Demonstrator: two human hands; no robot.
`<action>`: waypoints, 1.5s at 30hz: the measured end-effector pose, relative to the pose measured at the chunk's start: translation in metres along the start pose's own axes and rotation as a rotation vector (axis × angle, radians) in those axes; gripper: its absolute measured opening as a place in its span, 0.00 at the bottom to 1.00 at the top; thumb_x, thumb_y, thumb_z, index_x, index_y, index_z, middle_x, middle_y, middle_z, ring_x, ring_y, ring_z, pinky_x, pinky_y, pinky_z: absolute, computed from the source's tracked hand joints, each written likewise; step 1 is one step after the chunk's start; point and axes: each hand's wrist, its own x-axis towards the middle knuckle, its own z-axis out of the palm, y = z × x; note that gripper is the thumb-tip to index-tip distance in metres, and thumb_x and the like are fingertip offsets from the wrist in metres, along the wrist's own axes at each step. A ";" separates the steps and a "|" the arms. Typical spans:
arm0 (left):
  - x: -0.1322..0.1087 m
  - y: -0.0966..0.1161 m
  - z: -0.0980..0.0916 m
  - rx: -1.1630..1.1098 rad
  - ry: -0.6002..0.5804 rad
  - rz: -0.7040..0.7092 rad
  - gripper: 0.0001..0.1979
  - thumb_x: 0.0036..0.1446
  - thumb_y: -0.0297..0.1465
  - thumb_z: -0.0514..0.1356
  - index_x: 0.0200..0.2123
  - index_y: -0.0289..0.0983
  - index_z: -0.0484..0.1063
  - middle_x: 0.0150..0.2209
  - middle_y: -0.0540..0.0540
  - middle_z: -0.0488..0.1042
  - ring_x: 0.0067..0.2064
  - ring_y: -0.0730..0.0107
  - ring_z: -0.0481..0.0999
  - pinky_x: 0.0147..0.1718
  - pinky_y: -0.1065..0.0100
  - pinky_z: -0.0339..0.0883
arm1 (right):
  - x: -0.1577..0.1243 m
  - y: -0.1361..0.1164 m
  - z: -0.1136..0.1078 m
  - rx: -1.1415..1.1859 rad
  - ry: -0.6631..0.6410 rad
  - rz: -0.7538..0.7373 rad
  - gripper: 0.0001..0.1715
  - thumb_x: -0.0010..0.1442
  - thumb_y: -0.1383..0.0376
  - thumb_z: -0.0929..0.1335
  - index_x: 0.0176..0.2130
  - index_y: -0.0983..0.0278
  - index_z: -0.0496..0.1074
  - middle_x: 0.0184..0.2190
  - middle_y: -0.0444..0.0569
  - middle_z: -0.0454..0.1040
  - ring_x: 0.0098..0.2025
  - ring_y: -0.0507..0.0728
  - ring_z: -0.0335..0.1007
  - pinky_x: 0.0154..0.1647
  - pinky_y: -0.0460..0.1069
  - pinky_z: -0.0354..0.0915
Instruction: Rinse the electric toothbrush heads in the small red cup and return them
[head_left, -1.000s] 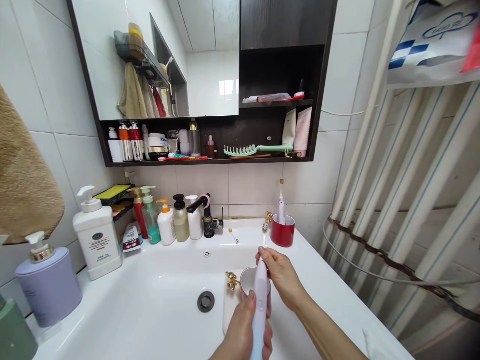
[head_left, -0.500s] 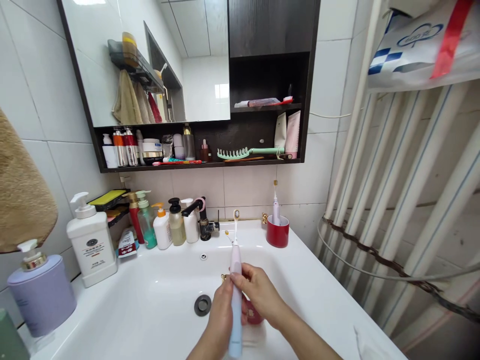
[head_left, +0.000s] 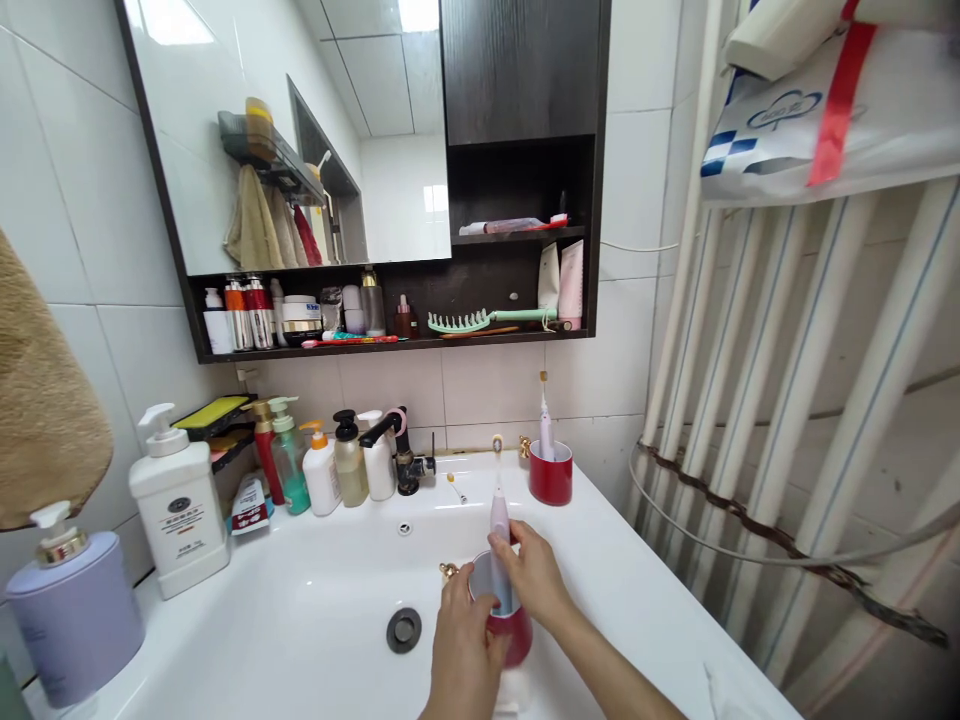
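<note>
My right hand [head_left: 536,575] pinches a pale pink electric toothbrush [head_left: 499,515], upright with its brush head on top. Its lower handle is inside a red cup [head_left: 514,640] with a white rim. My left hand [head_left: 469,640] is on the left and front of that cup, fingers at the rim and thumb on the side. The cup is tilted slightly, low over the right side of the basin. A gold ornament [head_left: 448,570] shows at the cup's left. A loose brush head [head_left: 453,486] lies on the sink ledge beyond my hands.
The white sink [head_left: 322,600] has a dark drain plug [head_left: 403,630] and a black faucet [head_left: 405,460]. A second red cup [head_left: 551,478] holds another toothbrush [head_left: 547,432] at the back right. Several pump bottles [head_left: 349,455] line the back left. Pipes [head_left: 765,400] run along the right wall.
The toothbrush has moved right and its lower handle has gone into the red cup. My left hand has left the toothbrush handle and taken the cup. The view has tilted up slightly.
</note>
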 end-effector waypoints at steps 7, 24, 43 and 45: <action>0.007 -0.001 -0.001 -0.036 -0.108 -0.090 0.12 0.34 0.21 0.48 0.26 0.35 0.65 0.51 0.42 0.49 0.52 0.65 0.47 0.46 0.65 0.47 | -0.005 0.012 0.008 -0.066 -0.136 -0.039 0.11 0.47 0.63 0.56 0.26 0.66 0.64 0.28 0.50 0.65 0.31 0.54 0.60 0.32 0.46 0.55; 0.165 0.011 -0.008 -0.050 -0.021 0.239 0.09 0.37 0.22 0.55 0.27 0.35 0.66 0.48 0.45 0.54 0.48 0.66 0.54 0.45 0.66 0.50 | 0.149 0.024 -0.001 -0.264 0.027 0.053 0.18 0.49 0.59 0.54 0.27 0.67 0.64 0.22 0.49 0.68 0.25 0.52 0.61 0.24 0.44 0.53; 0.175 0.008 -0.008 -0.188 -0.046 0.182 0.17 0.39 0.22 0.54 0.36 0.37 0.61 0.50 0.45 0.51 0.50 0.66 0.50 0.46 0.63 0.45 | 0.163 0.030 -0.006 -0.342 0.070 0.100 0.18 0.46 0.61 0.58 0.34 0.71 0.65 0.31 0.59 0.68 0.37 0.59 0.61 0.35 0.48 0.52; 0.164 0.010 -0.016 -0.277 0.024 0.137 0.19 0.37 0.20 0.53 0.37 0.38 0.60 0.47 0.45 0.54 0.48 0.68 0.53 0.46 0.66 0.46 | 0.152 0.020 -0.009 -0.312 0.120 0.068 0.19 0.46 0.63 0.58 0.37 0.71 0.63 0.34 0.59 0.66 0.40 0.59 0.59 0.38 0.49 0.51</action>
